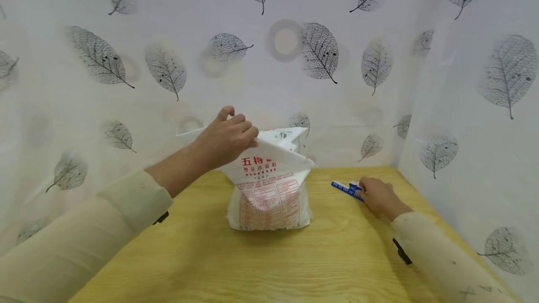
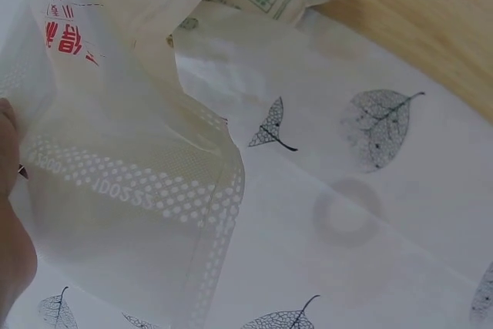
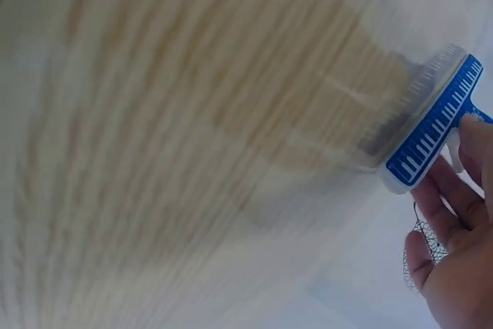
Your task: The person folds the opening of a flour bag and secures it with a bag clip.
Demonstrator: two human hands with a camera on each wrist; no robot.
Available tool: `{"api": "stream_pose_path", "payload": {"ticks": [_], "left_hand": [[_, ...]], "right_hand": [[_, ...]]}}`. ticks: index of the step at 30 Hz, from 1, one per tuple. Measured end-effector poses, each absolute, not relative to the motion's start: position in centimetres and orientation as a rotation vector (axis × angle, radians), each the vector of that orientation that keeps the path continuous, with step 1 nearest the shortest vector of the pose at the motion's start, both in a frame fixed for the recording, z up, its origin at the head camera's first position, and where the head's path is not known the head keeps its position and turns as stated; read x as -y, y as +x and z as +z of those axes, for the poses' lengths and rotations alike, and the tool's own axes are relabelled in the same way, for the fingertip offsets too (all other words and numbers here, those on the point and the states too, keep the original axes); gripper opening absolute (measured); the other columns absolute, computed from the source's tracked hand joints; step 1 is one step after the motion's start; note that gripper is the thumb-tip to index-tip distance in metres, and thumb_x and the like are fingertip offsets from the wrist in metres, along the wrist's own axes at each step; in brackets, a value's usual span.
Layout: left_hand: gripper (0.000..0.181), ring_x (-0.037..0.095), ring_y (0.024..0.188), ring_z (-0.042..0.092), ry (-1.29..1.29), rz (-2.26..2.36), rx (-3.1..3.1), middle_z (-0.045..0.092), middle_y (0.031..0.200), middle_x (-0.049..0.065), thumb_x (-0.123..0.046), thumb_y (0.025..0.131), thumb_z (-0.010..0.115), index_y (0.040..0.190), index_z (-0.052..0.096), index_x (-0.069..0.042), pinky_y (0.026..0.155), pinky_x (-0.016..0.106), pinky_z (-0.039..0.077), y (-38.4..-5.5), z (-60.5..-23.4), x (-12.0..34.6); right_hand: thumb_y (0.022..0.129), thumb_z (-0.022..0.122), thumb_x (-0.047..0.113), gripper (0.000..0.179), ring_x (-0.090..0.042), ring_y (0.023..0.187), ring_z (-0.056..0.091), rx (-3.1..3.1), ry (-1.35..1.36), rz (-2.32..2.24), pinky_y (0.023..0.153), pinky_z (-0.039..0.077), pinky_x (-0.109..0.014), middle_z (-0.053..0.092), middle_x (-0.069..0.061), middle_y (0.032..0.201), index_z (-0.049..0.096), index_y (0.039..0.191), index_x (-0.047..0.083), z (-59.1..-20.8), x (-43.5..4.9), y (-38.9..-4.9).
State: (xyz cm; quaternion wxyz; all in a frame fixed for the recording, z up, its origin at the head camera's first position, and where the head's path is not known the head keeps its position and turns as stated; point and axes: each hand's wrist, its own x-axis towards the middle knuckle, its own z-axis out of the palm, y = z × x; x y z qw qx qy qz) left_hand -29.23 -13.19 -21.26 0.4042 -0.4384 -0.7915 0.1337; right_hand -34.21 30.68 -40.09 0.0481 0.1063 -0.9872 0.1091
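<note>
A white plastic bag of flour (image 1: 271, 200) with red Chinese print stands upright on the table. Its upper part is slack and folded over to one side. My left hand (image 1: 227, 138) grips the bag's top edge; in the left wrist view only a bit of that hand (image 2: 11, 229) shows beside the bag's dotted seam (image 2: 146, 186). Off to the right, my right hand (image 1: 379, 196) holds a blue and white bag clip (image 1: 346, 190) by its handle, low over the table. The clip's long toothed bar (image 3: 437, 125) points away from the fingers in the right wrist view.
The yellow wood-grain table (image 1: 252, 265) runs back to a pale curtain (image 1: 269, 88) printed with dark leaves. That curtain also closes off the right side (image 1: 463, 191), close to my right forearm.
</note>
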Motion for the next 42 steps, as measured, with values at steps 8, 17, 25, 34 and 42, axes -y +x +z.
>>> {"api": "stream_pose_path", "payload": {"ticks": [8,17,25,34,42], "left_hand": [[0.021,0.022,0.079,0.059,-1.081,0.363,2.005,0.071,0.086,0.003,-0.028,0.094,0.070,0.092,0.064,-0.008,0.094,0.049,0.036,-29.2,-21.3,13.0],[0.020,0.022,0.079,0.059,-1.079,0.392,1.989,0.069,0.082,0.002,-0.027,0.094,0.070,0.091,0.065,-0.008,0.095,0.048,0.035,-29.2,-21.1,12.6],[0.020,0.023,0.080,0.059,-1.051,0.423,1.982,0.069,0.083,0.002,-0.028,0.094,0.070,0.091,0.065,-0.008,0.094,0.048,0.035,-29.0,-21.2,12.8],[0.017,0.025,0.082,0.061,-1.020,0.384,1.986,0.072,0.087,0.004,-0.025,0.093,0.072,0.094,0.068,-0.009,0.093,0.052,0.038,-29.4,-21.3,12.8],[0.018,0.027,0.086,0.064,-1.003,0.360,2.013,0.072,0.091,0.007,-0.026,0.094,0.070,0.097,0.068,-0.009,0.092,0.051,0.041,-30.1,-20.9,12.6]], "right_hand": [[0.096,0.067,0.022,0.038,-0.022,0.077,0.062,2.798,0.487,0.305,0.070,0.039,-0.047,0.069,-0.004,0.088,0.058,0.127,0.001,-37.9,-29.1,-33.7],[0.093,0.064,0.016,0.029,-0.027,0.082,0.060,2.651,0.575,0.322,0.077,0.036,-0.054,0.070,-0.012,0.095,0.067,0.116,-0.001,-33.4,-27.5,-32.7],[0.088,0.077,0.019,0.022,-0.026,0.083,0.063,2.557,0.680,0.359,0.079,0.046,-0.052,0.070,-0.008,0.091,0.068,0.102,0.004,-30.9,-25.9,-31.4],[0.084,0.080,0.014,0.024,-0.020,0.077,0.055,2.442,0.697,0.520,0.070,0.041,-0.036,0.067,-0.008,0.085,0.069,0.101,0.002,-29.2,-24.5,-30.9],[0.079,0.084,0.011,0.020,-0.015,0.070,0.052,2.332,0.740,0.649,0.061,0.036,-0.029,0.069,-0.006,0.080,0.071,0.094,0.005,-28.8,-22.5,-30.8]]}}
